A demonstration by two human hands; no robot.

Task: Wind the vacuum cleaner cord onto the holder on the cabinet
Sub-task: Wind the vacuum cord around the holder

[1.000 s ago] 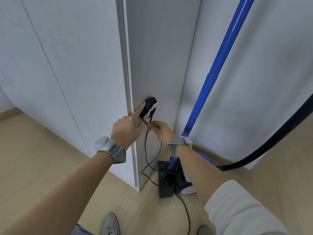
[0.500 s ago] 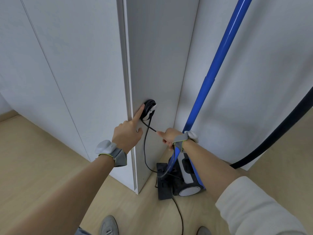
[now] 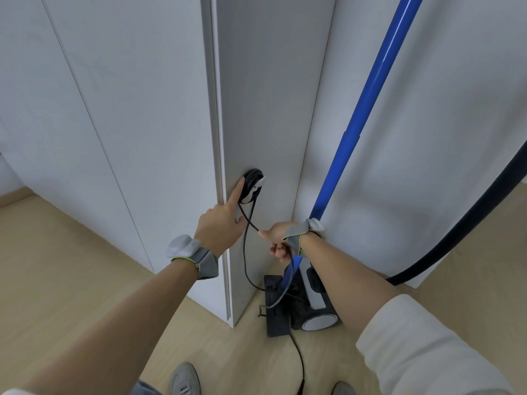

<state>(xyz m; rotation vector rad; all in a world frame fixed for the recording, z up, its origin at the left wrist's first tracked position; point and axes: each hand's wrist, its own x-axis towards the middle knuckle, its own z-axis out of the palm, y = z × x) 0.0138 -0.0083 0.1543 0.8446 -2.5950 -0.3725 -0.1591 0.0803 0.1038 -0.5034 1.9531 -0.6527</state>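
The thin black cord point(image 3: 247, 220) is coiled on the holder point(image 3: 253, 186) on the cabinet point(image 3: 271, 109), left hand point(image 3: 219, 228) pressing the coil with its forefinger, right hand point(image 3: 278, 241), now lower, clenched on the cord's slack.

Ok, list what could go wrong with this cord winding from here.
1. Only the left hand's forefinger pins the coils on the holder; if it slips, the turns may spring off.
2. The cord hangs in a loose loop beside the cabinet and runs past the vacuum cleaner; pulled by the right hand, it might snag there.
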